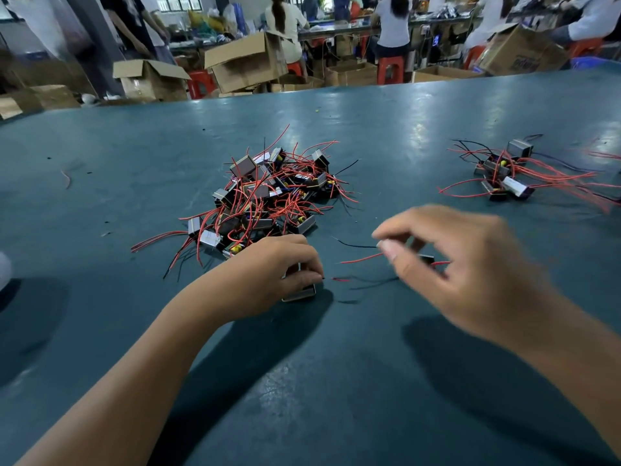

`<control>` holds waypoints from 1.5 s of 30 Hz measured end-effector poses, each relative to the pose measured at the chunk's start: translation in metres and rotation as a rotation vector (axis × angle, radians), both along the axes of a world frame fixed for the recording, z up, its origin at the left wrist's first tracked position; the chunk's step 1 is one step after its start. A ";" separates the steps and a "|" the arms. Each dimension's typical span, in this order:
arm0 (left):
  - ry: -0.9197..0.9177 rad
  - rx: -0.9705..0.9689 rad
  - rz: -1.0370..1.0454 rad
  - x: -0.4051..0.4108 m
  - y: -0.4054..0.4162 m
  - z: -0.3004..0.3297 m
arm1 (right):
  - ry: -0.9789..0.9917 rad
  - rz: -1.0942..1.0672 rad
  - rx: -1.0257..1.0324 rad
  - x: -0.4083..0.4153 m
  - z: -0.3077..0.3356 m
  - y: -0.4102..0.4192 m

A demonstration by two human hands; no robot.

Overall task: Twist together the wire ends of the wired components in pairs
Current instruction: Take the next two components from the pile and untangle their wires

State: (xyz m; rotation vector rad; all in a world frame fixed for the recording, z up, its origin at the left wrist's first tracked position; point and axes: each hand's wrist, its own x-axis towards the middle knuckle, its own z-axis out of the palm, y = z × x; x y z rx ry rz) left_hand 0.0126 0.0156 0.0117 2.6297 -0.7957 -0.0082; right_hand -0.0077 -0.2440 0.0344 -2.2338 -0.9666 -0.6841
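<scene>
Holding: left hand (285, 269) curls round one component (299, 292), pinning it to the surface (336, 381).
Pinching: right hand (447, 260), blurred; fingers (391, 248) nip wires (361, 258).
Tip: I'd align bare ends evenly before twisting.

Cardboard boxes (245, 62), perhaps stools (389, 70), beyond table (336, 381).

The left hand (275, 274) lay low with its fingers curled in a grip; the right hand (460, 264), blurred, hovered with thumb and forefinger pinched.
</scene>
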 end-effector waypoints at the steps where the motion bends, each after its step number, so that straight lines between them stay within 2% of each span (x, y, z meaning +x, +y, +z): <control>1: 0.012 -0.006 0.005 0.000 0.000 0.000 | 0.042 0.018 -0.036 -0.003 -0.007 0.006; 4: 0.019 -0.009 0.008 0.001 0.001 0.001 | 0.163 0.012 -0.100 0.002 -0.023 0.011; 7: 0.026 -0.040 0.010 0.000 0.003 0.001 | 0.223 -0.022 -0.067 0.009 -0.031 0.012; 16: 0.064 -0.020 -0.007 -0.003 0.000 0.003 | 0.189 -0.015 -0.174 0.006 -0.039 0.022; 28: -0.034 -0.023 -0.016 -0.004 -0.006 0.001 | 0.139 -0.010 -0.216 0.003 -0.035 0.021; 36: -0.027 -0.057 0.055 -0.003 -0.004 -0.003 | 0.219 0.061 -0.239 0.008 -0.040 0.012; 42: -0.058 -0.053 0.028 -0.002 -0.006 -0.005 | 0.101 -0.186 0.105 0.024 -0.029 -0.003; 45: -0.052 -0.053 0.028 -0.002 -0.006 -0.007 | 0.155 -0.322 0.283 0.032 -0.025 -0.012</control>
